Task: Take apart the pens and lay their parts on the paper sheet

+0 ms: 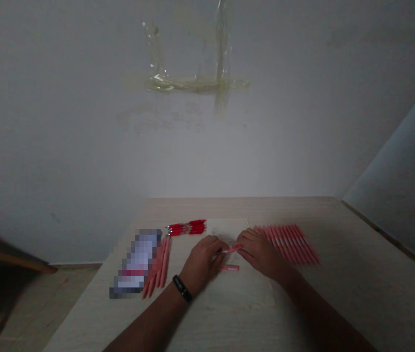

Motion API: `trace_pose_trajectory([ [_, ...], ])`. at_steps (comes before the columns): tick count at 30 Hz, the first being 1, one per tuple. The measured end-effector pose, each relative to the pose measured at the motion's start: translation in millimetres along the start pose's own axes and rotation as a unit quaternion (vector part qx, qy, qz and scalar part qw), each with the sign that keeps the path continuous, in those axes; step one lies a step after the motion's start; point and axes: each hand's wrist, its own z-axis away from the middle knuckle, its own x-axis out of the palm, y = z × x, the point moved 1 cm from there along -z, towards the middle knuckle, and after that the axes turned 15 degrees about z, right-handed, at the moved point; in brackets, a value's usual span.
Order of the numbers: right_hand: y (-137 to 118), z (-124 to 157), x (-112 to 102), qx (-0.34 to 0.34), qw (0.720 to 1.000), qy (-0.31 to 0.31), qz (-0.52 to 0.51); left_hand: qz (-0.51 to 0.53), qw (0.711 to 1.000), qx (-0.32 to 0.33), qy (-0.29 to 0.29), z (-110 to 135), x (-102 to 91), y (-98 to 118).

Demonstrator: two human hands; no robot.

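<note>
**One pink pen, held from both ends**

My left hand (202, 261) and right hand (260, 252) meet over the middle of the pale wooden counter (339, 293). Each grip is closed on one end of a slim pink plastic pen (232, 250), fingers curled round it. The pen is slightly tilted, just above the counter top. I cannot read any print on its barrel.

Just below it, near my left fingers, lies one short pink pen piece (229, 267). A black wristband (182, 288) sits on my left wrist.

Beside my right hand is a row of pink pens (291, 242), laid side by side and touching. I make it roughly ten, but the picture is too soft for a sure count.

On my left, about four loose pink pens (158, 266) lie together against a flat packet (137, 264). Its face is blurred into white, purple and red blocks, so no brand or wording can be read.

Beyond those lies a small bunch of red pens (187, 228), perhaps four, pointing across the counter.
</note>
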Motion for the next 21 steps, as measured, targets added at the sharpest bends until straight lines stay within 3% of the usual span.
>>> trace_pose_trajectory([
  [4, -1.0, 0.8, 7.6, 0.021, 0.999, -0.004, -0.040, 0.063, 0.997, 0.010, 0.035, 0.8, -0.7, -0.9],
  [8, 1.7, 2.7, 13.3, 0.040, 0.997, 0.002, -0.067, 0.076, 0.996, -0.006, 0.035, 1.3, 0.4, -5.7],
  [15, 7.6, 3.8, 13.3, 0.083, 0.992, 0.039, -0.083, -0.030, 0.997, -0.010, -0.077, 1.9, 6.9, -16.4],
  [21, 14.6, 3.9, 9.1, 0.087, 0.992, 0.061, -0.070, -0.029, 0.990, 0.024, -0.138, 2.0, 8.3, -10.2],
])
